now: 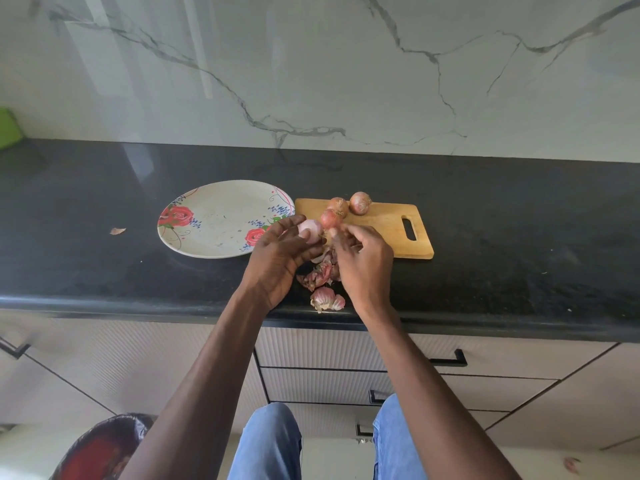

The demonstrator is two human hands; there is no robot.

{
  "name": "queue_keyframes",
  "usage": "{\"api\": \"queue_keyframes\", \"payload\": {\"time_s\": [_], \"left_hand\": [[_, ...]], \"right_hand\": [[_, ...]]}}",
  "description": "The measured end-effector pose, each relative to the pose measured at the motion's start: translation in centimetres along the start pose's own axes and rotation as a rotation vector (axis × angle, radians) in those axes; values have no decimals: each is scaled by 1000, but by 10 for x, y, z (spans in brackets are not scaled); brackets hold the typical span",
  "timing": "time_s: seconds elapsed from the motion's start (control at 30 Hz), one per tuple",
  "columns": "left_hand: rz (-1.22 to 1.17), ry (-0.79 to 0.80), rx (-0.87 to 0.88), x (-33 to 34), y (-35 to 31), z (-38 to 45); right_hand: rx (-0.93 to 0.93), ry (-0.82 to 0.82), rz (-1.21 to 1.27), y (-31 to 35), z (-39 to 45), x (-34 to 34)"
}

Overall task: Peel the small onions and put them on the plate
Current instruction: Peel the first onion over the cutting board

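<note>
Holding a pale pink, nearly peeled small onion (pixel 309 231) in the left hand (pixel 280 258) while the right hand (pixel 360 261) pinches its skin, the person has three unpeeled brown-skinned onions (pixel 360 202) waiting on the wooden chopping board (pixel 391 230), and the round floral plate (pixel 207 220) on the black counter (pixel 519 237) holds none.

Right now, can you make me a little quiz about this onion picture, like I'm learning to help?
1. True or false: the plate already holds peeled onions.
2. How many unpeeled onions sit on the cutting board?
3. Which hand holds the peeled onion: A) left hand, B) right hand?

Key: 1 false, the plate has no onions on it. 2 three. 3 A; the peels lie on the counter.
</note>
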State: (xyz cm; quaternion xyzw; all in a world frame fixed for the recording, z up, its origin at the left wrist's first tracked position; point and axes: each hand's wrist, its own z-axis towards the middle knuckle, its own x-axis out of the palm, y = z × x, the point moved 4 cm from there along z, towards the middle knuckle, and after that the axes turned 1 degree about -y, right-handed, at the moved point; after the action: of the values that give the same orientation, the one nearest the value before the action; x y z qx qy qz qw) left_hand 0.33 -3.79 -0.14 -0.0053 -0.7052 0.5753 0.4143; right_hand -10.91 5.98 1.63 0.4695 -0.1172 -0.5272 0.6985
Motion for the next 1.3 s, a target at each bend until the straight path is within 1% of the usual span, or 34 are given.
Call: {"api": "queue_keyframes", "payload": {"time_s": [0.1,0.23,0.33,0.43,0.57,0.73,0.83,0.93,1.03,1.23,1.3], "left_hand": [[23,51,6,4,-1,-2],[40,55,9,7,0,-3],[66,27,30,8,0,-3],[96,43,26,10,1,-3],[138,60,11,9,2,-4],[89,22,-14,8,2,-3],[66,44,-42,10,1,-6],[44,62,-59,12,1,-8],[56,56,-60,11,2,-6],[103,90,-11,13,2,-6],[66,46,11,11,2,-4]], "right_hand": [[-65,84,51,7,0,4],[-132,59,34,8,1,2],[-217,24,-43,13,-3,5],[-221,-12,-75,12,-3,8],[-121,-28,-14,7,0,4],[132,70,158,-8,4,5],[218,82,207,-14,5,7],[263,71,238,-15,5,6],[314,50,324,-18,6,4],[336,164,497,-16,7,9],[405,135,581,-18,6,7]]}}
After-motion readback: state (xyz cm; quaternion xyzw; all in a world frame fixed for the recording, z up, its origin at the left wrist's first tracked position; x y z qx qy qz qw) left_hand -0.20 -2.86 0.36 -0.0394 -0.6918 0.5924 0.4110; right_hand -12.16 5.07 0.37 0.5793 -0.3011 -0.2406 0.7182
